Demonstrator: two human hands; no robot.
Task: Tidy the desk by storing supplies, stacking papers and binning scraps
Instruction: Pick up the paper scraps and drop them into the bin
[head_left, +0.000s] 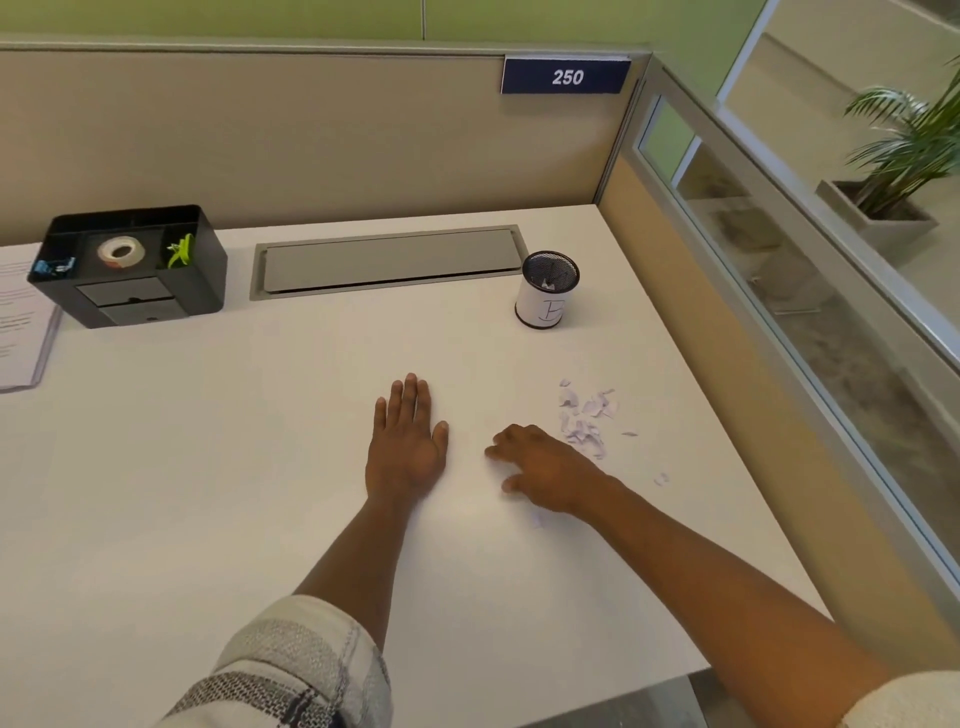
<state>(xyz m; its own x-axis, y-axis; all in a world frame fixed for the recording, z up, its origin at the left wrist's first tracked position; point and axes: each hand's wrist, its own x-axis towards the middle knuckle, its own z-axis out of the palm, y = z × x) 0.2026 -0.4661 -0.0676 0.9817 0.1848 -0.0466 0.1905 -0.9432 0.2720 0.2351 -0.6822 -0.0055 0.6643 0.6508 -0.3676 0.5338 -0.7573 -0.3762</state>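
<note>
My left hand (408, 447) lies flat on the white counter (208, 467), fingers straight, holding nothing. My right hand (545, 475) rests palm down just beside the paper scraps (587, 421), fingers spread and loosely bent, gripping nothing. Scraps lie nearer me than the mesh cup (548, 289). Well left of the cup: black organiser (135, 265) with tape roll (120, 252); stacked papers (21, 317) beyond it.

I see a white desk (208, 467) with a grey cable hatch (387, 262) at its rear; a beige partition (311, 140) behind bears a navy plate (566, 76) reading 250; green wall (260, 15) above; glass panels (810, 291) on the right; a potted palm (909, 150) beyond.
</note>
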